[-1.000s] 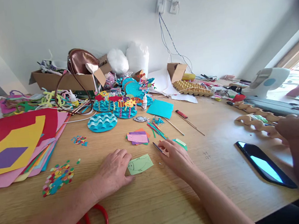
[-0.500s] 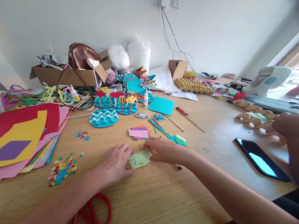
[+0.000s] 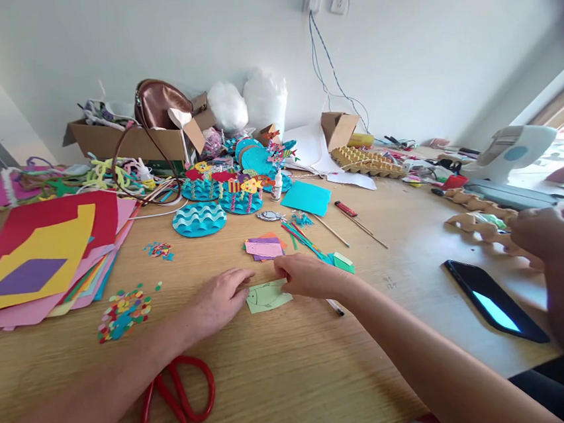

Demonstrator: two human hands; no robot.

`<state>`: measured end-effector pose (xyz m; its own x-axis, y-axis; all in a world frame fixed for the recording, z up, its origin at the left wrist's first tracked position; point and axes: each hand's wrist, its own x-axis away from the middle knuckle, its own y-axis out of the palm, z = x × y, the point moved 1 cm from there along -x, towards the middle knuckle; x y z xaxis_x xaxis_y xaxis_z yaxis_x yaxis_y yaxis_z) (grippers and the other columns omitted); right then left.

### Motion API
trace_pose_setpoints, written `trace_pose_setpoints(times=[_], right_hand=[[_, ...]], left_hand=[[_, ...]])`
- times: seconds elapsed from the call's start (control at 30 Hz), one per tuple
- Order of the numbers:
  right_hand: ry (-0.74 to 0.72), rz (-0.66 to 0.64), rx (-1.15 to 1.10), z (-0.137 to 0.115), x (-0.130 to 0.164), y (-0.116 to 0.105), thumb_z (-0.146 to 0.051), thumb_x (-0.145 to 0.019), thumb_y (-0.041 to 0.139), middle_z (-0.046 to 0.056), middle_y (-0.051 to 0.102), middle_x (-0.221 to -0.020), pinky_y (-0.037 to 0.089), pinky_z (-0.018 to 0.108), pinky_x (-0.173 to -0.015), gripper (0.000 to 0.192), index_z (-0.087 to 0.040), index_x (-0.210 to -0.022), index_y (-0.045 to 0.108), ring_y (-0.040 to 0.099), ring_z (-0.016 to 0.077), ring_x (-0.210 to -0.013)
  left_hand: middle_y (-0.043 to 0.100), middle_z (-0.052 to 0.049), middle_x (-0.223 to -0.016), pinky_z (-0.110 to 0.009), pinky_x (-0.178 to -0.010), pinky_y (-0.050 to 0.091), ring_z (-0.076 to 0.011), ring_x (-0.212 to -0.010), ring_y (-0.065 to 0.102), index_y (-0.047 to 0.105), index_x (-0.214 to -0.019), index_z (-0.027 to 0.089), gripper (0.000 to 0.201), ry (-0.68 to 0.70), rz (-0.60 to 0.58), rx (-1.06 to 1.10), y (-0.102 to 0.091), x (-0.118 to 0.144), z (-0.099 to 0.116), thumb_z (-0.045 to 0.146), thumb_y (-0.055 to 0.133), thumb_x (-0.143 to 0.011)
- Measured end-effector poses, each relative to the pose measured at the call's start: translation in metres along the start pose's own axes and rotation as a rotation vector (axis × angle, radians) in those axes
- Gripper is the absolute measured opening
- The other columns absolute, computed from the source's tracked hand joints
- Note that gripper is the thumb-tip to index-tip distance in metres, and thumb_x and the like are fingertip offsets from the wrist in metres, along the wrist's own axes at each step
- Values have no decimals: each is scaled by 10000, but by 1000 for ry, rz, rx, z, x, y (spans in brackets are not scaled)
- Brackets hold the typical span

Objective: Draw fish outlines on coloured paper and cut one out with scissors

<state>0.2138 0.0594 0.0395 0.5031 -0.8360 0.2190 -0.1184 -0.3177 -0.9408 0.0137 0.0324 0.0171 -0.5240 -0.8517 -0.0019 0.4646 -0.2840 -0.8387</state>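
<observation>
A small light-green paper (image 3: 271, 297) with a fish outline drawn on it lies on the table between my hands. My left hand (image 3: 219, 295) is at its left edge, fingers stretched forward and thumb apart from them. At the upper right edge my right hand (image 3: 307, 275) has its fingers bent closed on the paper; the fingertips are partly hidden. Just beyond lies a small stack of pink, purple and orange papers (image 3: 264, 246). A pen (image 3: 336, 307) pokes out from beneath my right forearm. Red-handled scissors (image 3: 210, 391) lie near my left forearm.
Paper dots (image 3: 128, 311) and coloured sheets (image 3: 35, 262) lie left. Blue wavy paper bases (image 3: 199, 221), a glue bottle (image 3: 277, 185) and a blue sheet (image 3: 305, 198) stand or lie farther back. At right are a phone (image 3: 495, 301) and another person's hand (image 3: 546, 236).
The whole view has shifted slightly. My right hand's fingers are more bent over the paper's edge, and my left hand's thumb has drawn up closer to its fingers. More of the pen shows.
</observation>
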Motion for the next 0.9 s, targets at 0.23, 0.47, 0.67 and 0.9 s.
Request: trace_pose_setpoints(times=[0.23,0.47,0.67,0.9], right_hand=[[35,105,-97,-18,19,-2,-53,-683,500,1,584,-746,264,212,-539,202,-176,-834,553,486,125,-673],[-100,232,-193,-50,42,-2,-27,-741,502,-11,584,-740,296,211,-580,172,-175,-802,560,486,110,-662],[-72,301,-229,-39,59,4,-140,-841,524,12,612,-800,354,218,-640,42,-171,-834,553,541,125,-721],[385,314,38,18,75,2,-163,-868,442,21,613,-739,271,235,-539,171,-186,-748,563,513,139,-628]], left_hand=[[640,-119,-1168,-313,-870,424,-233,-1041,593,601,-1161,142,374,9,-6,134,-5,-7,2,298,407,-881],[658,-12,-735,-236,-625,389,-180,-700,595,672,-785,184,229,81,-73,182,-11,3,14,251,456,-818],[597,4,-669,-227,-591,358,-174,-657,550,646,-722,176,252,30,-64,223,-21,18,1,276,437,-823],[668,1,-798,-228,-688,423,-185,-789,576,685,-853,209,225,-297,68,794,-24,49,-19,398,581,-793]])
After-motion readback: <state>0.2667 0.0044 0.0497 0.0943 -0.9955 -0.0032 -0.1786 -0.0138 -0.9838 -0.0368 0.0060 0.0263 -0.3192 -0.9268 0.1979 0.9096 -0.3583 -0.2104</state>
